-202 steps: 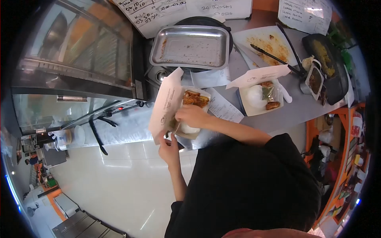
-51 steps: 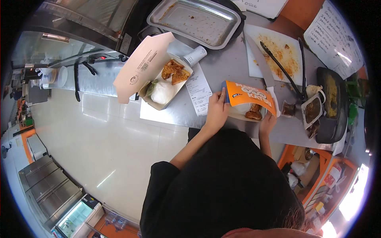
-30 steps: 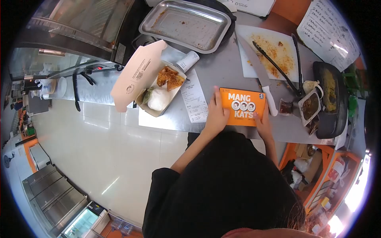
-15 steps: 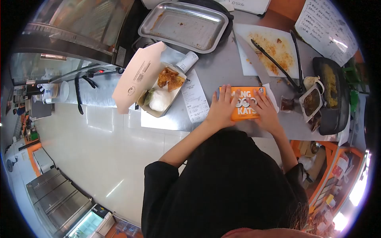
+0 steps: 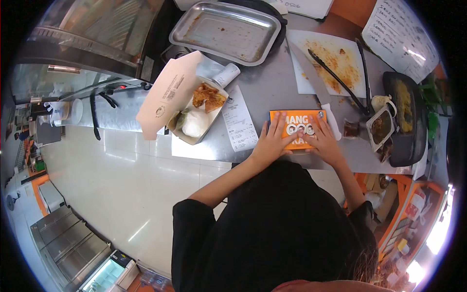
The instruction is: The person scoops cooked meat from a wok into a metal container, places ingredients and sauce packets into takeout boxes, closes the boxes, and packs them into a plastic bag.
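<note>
A closed orange food box with white lettering and small printed faces lies near the front edge of the steel counter. My left hand rests on its left side, fingers stretched over the lid. From the other side my right hand touches the lid, its fingers spread and its thumb near the middle. Both palms sit toward the box's near edge, and part of the lid's print is hidden under my fingers. Just right of the box is the white handle of a large knife.
Left of my hands, an open food box holds rice and fried chicken beside a receipt. Behind stand a metal tray and a stained cutting board with black tongs. A small metal container and black tray stand right.
Both hands have slid toward me on the lid, uncovering more of the box's far part and the printed faces. The knife handle shows more clearly.
</note>
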`<action>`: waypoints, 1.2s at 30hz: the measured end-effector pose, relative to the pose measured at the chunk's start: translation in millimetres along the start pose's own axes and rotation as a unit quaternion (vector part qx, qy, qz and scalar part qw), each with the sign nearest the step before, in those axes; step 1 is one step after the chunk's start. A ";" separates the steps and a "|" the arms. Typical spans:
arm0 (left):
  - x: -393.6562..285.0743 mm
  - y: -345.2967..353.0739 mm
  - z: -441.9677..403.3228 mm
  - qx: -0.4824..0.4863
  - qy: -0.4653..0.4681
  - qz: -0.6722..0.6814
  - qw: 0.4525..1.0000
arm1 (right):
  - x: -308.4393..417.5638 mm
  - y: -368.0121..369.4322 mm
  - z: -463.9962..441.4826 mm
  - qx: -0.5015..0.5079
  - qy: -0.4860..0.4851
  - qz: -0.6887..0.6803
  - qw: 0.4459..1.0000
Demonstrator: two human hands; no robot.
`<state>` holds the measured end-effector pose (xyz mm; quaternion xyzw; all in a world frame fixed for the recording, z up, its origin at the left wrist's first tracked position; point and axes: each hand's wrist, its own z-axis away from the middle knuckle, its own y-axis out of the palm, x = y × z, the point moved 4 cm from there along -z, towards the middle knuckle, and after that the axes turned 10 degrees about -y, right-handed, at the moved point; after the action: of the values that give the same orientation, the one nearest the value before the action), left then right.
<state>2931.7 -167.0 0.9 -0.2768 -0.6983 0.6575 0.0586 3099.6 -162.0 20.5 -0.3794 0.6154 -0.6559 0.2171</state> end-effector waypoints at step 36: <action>158.5 -103.7 123.2 -0.288 -0.588 0.177 0.735 | 50.1 63.2 -266.2 -0.147 0.030 -0.446 0.882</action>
<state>2711.6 -200.8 38.9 0.0430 -0.6879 0.4551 -0.5638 2853.5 -38.0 -17.3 -0.6212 0.4765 -0.5968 -0.1755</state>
